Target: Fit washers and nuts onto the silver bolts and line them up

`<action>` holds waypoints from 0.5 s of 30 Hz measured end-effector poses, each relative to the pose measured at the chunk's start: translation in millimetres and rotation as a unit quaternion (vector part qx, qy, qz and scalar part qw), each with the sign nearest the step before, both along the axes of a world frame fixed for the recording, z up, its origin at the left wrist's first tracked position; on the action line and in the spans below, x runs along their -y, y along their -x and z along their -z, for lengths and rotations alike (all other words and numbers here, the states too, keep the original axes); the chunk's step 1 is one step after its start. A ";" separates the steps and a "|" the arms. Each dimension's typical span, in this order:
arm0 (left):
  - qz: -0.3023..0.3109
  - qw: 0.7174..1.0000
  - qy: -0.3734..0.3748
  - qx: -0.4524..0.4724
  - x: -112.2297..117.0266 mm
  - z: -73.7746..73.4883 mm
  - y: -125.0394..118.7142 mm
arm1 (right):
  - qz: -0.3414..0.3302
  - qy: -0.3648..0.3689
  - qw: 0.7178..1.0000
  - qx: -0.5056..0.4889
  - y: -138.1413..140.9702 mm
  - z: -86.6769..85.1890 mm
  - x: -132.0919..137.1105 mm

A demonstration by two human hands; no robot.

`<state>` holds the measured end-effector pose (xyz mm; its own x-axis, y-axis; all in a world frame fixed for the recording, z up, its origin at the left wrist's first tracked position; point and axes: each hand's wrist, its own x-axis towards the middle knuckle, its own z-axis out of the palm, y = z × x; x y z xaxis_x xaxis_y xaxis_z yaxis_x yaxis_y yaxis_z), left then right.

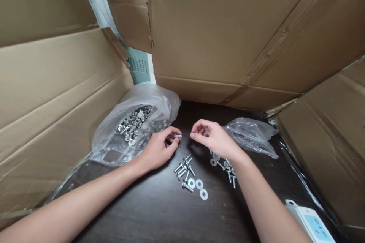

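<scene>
Between the thumb and fingers of my left hand [164,146] is a bolt [178,136], its shank pointing right. Facing it across a small gap, my right hand [209,134] is closed in a pinch; a tiny pale edge shows at its fingertips, too small to name. Below my hands lies a loose pile of bolts [185,168] with flat washers [203,194] beside it. Partly hidden by my right forearm is a second group of bolts [229,176] and a washer [213,162].
An open plastic bag [159,97] full of bolts stands left of my left hand. A flatter clear bag [251,129] lies behind my right wrist. Cardboard walls [222,26] surround the dark table [159,212]. A white power strip [309,220] sits at the right front.
</scene>
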<state>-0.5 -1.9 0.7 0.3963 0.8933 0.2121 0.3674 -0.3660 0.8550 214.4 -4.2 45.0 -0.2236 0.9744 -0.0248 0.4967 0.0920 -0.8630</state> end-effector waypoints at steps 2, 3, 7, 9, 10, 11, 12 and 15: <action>-0.001 1.000 -0.001 -0.001 0.1 -0.6 0.2 | -0.010 0.021 0.994 -0.107 9.3 7.2 -1.1; -0.002 1.000 0.000 -0.001 0.2 -0.8 0.2 | -0.007 0.031 0.990 -0.137 13.3 11.2 -1.4; 0.003 1.000 0.010 0.002 0.5 -1.3 0.0 | 0.001 0.065 0.976 -0.208 22.0 21.7 -1.0; 0.006 1.000 0.012 0.008 0.6 -1.3 -0.1 | 0.003 0.072 0.971 -0.230 23.2 23.2 -0.4; 0.006 1.000 0.013 0.011 0.6 -1.3 -0.1 | 0.005 0.074 0.968 -0.238 23.5 23.8 -0.1; 0.006 1.000 0.013 0.013 0.6 -1.3 -0.1 | 0.008 0.076 0.967 -0.244 24.0 24.4 0.1; 0.006 1.000 0.013 0.015 0.7 -1.2 -0.1 | 0.011 0.080 0.965 -0.250 24.6 25.5 0.2; 0.003 1.000 0.014 0.020 1.1 -0.7 0.0 | 0.019 0.092 0.958 -0.272 27.6 30.9 -0.3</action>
<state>-0.5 -3.0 1.3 0.3925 0.8973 0.2020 0.3308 -0.3426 0.8793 186.8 -3.8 14.1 -0.2163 0.9724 -0.0872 -0.0319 -0.0962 -0.9948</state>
